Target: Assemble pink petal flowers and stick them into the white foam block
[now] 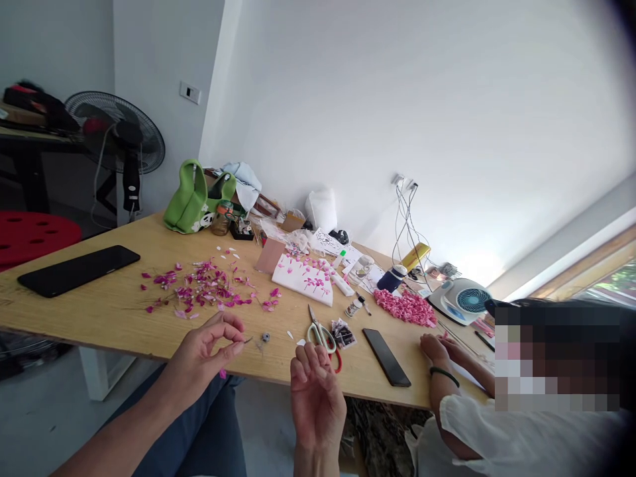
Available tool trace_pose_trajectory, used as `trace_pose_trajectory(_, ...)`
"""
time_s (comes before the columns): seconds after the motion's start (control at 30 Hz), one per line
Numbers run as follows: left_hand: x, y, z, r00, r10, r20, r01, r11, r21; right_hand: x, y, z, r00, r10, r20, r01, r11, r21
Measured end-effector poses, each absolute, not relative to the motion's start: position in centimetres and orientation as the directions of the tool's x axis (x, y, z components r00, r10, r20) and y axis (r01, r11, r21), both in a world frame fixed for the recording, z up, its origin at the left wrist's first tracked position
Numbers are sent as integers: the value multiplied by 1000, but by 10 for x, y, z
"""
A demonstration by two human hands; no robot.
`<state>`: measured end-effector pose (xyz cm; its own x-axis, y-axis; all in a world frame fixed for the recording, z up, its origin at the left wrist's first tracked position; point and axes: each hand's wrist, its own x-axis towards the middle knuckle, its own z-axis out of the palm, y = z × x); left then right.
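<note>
My left hand [209, 348] hovers at the near edge of the wooden table [99, 311], thumb and fingers pinched on a thin wire or stem whose tip points right. A small pink petal shows just under that hand. My right hand [315, 394] is raised palm up below the table edge, fingers loosely curled, nothing visible in it. Scattered pink petals [203, 288] lie beyond my left hand. Scissors with a red and white handle [322, 334] lie just past my right hand, beside a tiny dark spool [265, 337].
A white foam block stuck with pink flowers [305, 278], a heap of pink pieces [405, 308], two black phones [77, 268] [386, 356], a green bag [191, 199] and a small desk fan [460, 299] are on the table. Another person's hands [440, 348] rest at the right.
</note>
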<state>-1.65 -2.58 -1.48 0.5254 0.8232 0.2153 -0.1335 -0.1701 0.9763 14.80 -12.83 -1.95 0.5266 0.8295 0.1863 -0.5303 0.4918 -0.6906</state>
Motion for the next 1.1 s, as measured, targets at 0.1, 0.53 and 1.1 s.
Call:
trace_pose_trajectory(0.1,-16,-24,-16,509,833,217,-129,-175,976,148,-126,-23,534,829,168,-603,512,-612)
trace_pose_trajectory(0.53,-7,-17,-18,481,828,289,25,-342,939,148,-125,-23,540,827,156,-586,502,-636)
trace_pose_trajectory(1.1,59,21,-74,572,707,416,634,-703,323,170,-123,-62,439,895,79,-734,408,-543)
